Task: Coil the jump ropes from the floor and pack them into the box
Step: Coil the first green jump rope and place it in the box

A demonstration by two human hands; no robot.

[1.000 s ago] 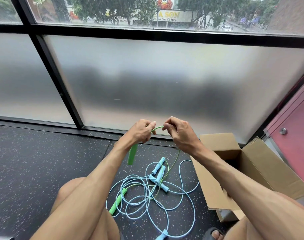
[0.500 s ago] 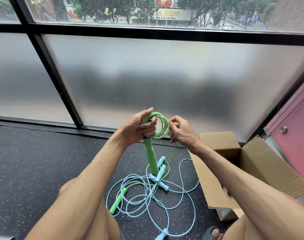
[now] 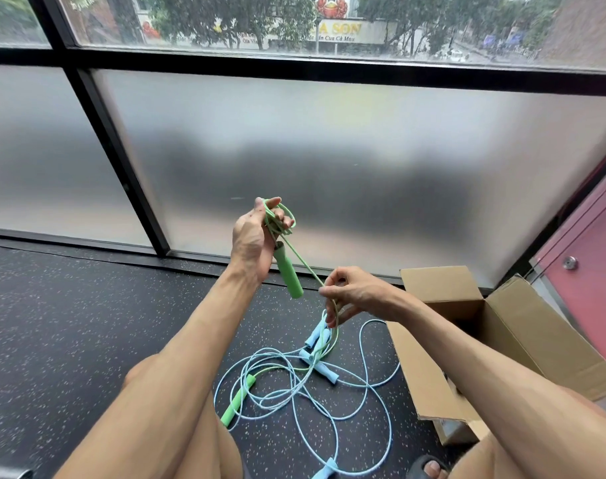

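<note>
Crouched over dark speckled rubber flooring point(image 3: 70, 340) that filled the lower half of the frame, bare knees at the bottom edge. Behind it, across the middle of the frame, frosted glass panels point(image 3: 363, 160) in black frames, with a clear strip along the top showing wet trees and a street sign. Dark red door point(image 3: 592, 271) with a round metal lock at the right edge.

Left hand point(image 3: 256, 236) raised at centre frame, closed around small loops of thin green jump rope point(image 3: 305, 267) and its green foam handle point(image 3: 289, 274), which hung down and to the right below the palm. Right hand point(image 3: 351, 293) lower and to the right, fingers pinched on the same cord, stretched taut between the two hands.

On the floor at lower centre, the second green handle point(image 3: 237, 401) beside tangled light blue jump ropes point(image 3: 329, 392) with blue foam handles. Open brown cardboard box point(image 3: 509, 326) at lower right, flaps up, just beside the tangle; contents not discernible.
</note>
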